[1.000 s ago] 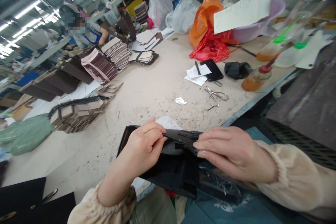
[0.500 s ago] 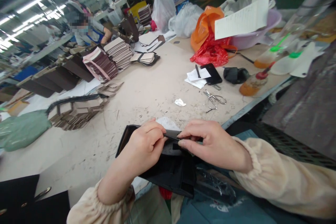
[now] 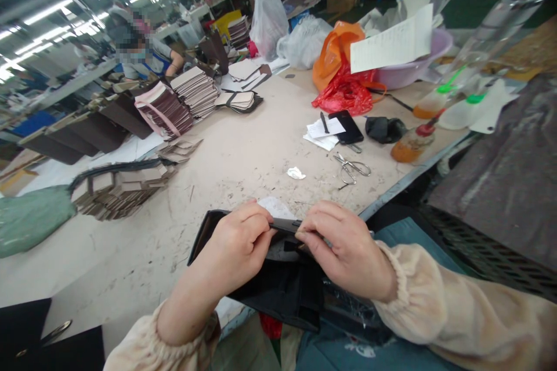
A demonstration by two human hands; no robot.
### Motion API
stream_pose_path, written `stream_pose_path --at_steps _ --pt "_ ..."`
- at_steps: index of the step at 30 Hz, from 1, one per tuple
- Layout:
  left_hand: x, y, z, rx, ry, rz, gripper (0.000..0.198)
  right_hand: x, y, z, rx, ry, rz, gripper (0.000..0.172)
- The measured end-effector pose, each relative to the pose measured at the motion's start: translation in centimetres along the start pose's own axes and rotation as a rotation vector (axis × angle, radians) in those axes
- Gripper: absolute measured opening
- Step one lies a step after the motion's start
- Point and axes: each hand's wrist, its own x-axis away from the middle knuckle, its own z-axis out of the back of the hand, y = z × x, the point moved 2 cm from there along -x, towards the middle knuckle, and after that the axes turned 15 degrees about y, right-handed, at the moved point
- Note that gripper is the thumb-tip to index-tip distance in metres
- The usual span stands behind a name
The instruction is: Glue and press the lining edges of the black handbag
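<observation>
Head; black piece point(image 3: 282, 288) lengthwise left-to-right

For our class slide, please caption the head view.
Left hand and right hand pinch the edge of a black item at the table; scissors and phone lie beyond.

Loose cream sleeves point(image 3: 444, 304) end in gathered cuffs point(image 3: 391, 271), fingers point(image 3: 256, 225) are ungloved, and white print point(image 3: 360, 350) marks teal clothing point(image 3: 324, 353).
</observation>
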Motion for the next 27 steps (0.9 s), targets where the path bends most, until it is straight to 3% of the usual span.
stream_pose_path --at_steps 7,12,20,27 --pt "-0.2 -0.6 0.0 -0.003 -0.032 0.049 0.012 -0.2 1.5 2.0 -0.056 0.029 -0.176 0.021" --pt "-0.1 -0.7 0.0 -0.004 -0.019 0.034 0.012 -0.1 2.7 2.6 -0.034 -0.043 -0.263 0.033" --pt "-0.2 -0.4 0.0 -0.002 -0.035 0.056 0.013 -1.4 1.4 1.2 -0.19 -0.236 -0.437 0.017" --pt "-0.4 -0.8 -0.3 -0.01 -0.015 0.08 0.011 -2.4 1.5 0.3 -0.148 -0.272 -0.487 0.015"
